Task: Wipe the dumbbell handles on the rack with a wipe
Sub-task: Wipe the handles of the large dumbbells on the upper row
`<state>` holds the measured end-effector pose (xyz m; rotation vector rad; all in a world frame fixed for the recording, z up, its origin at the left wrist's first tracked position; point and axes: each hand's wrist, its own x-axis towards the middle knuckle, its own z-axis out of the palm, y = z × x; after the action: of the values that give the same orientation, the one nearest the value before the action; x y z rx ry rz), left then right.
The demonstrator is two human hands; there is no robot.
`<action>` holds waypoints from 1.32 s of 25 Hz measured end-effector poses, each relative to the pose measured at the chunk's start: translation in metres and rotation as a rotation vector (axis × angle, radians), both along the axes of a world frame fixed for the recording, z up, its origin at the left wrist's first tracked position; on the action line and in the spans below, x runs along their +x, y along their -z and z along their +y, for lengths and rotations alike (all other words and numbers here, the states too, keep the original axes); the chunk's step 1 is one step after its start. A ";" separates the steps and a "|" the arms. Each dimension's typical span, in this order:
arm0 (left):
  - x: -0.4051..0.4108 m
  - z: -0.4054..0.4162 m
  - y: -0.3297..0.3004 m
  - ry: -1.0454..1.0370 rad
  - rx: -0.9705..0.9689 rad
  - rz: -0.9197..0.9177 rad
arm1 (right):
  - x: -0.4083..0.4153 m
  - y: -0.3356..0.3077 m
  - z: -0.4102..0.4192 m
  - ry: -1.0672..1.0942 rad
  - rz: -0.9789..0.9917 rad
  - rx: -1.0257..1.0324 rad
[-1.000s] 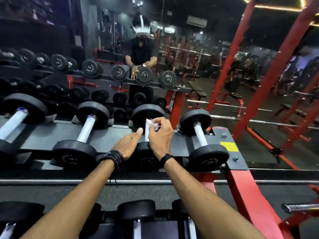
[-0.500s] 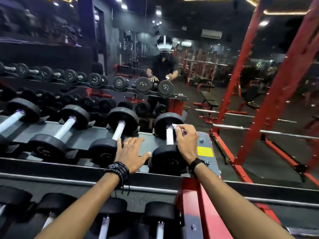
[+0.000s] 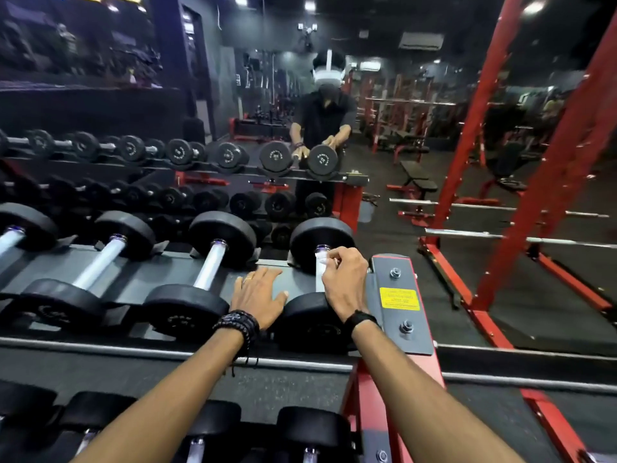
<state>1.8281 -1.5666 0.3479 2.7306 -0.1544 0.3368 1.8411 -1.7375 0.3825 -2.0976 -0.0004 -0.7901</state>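
Observation:
Black dumbbells with pale metal handles lie in a row on the grey upper shelf [image 3: 160, 265] of the rack. My right hand [image 3: 344, 282] curls round the handle of the rightmost dumbbell [image 3: 320, 238], near its far end, pinching a small white wipe [image 3: 323, 259] against the metal. Most of the wipe is hidden under my fingers. My left hand [image 3: 257, 295] rests flat, fingers straight, on the shelf between that dumbbell and the neighbouring dumbbell [image 3: 210, 265].
A lower shelf with more dumbbells [image 3: 213, 426] runs below my arms. The rack's red upright and grey end plate [image 3: 400, 305] with a yellow label stand right of my right hand. A mirror behind reflects the rack and a person. Red frames [image 3: 474, 142] stand to the right.
My right hand left the second dumbbell from the right for the rightmost one and now sits further up its handle. My left hand let go and lies flat on the shelf.

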 end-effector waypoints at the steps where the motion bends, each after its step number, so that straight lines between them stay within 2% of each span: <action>1: 0.013 -0.005 0.005 0.003 -0.021 0.012 | -0.001 0.000 -0.002 0.011 -0.022 0.006; 3: 0.038 -0.011 0.017 -0.008 -0.039 0.052 | -0.003 0.001 0.000 0.009 -0.024 0.007; 5: 0.057 -0.019 0.030 -0.034 0.037 0.102 | -0.003 0.002 0.000 0.012 -0.004 0.019; 10: 0.075 -0.034 0.059 -0.054 0.101 -0.053 | -0.003 0.001 -0.001 0.032 0.029 0.013; 13: 0.073 -0.031 0.060 -0.057 0.093 -0.082 | -0.006 -0.001 -0.002 0.058 0.079 0.033; 16: 0.074 -0.030 0.061 -0.058 0.088 -0.061 | -0.011 -0.003 0.001 0.065 0.108 0.142; 22: 0.078 -0.030 0.063 -0.088 0.045 -0.111 | -0.014 -0.008 -0.014 -0.259 0.368 0.463; 27: 0.077 -0.030 0.063 -0.133 0.057 -0.132 | 0.008 -0.019 -0.048 -0.499 0.592 0.164; 31: 0.076 -0.030 0.062 -0.142 0.075 -0.142 | 0.026 -0.036 -0.044 -0.719 0.764 -0.313; 33: 0.076 -0.030 0.063 -0.150 0.066 -0.155 | 0.031 -0.041 -0.038 -0.764 0.907 -0.411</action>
<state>1.9042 -1.5961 0.2852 2.7866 -0.0025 0.5961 1.8720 -1.7750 0.4235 -2.3858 -0.4718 0.6784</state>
